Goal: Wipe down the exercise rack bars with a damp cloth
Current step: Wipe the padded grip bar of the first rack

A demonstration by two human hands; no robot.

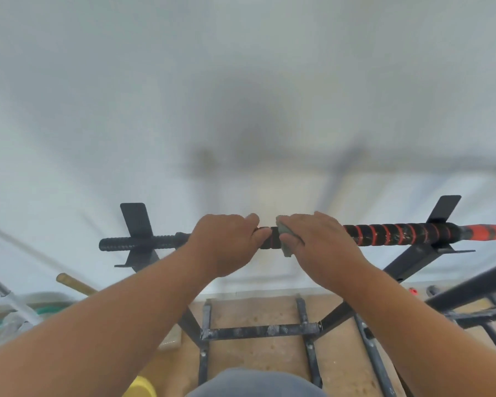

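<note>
A long black bar (143, 243) with red spiral tape on its right half lies across the two black hooks of the exercise rack (413, 262). My left hand (226, 242) grips the bar near its middle, fingers curled over the top. Right beside it, my right hand (321, 242) holds a grey-green cloth (285, 233) wrapped against the bar. The two hands are almost touching. Most of the cloth is hidden under my right palm.
A white wall stands close behind the rack. The rack's lower black frame (261, 330) crosses the speckled tan floor below. More black bars (476, 285) run at the right. Poles (75, 283), bags and a yellow object (141, 386) sit at the lower left.
</note>
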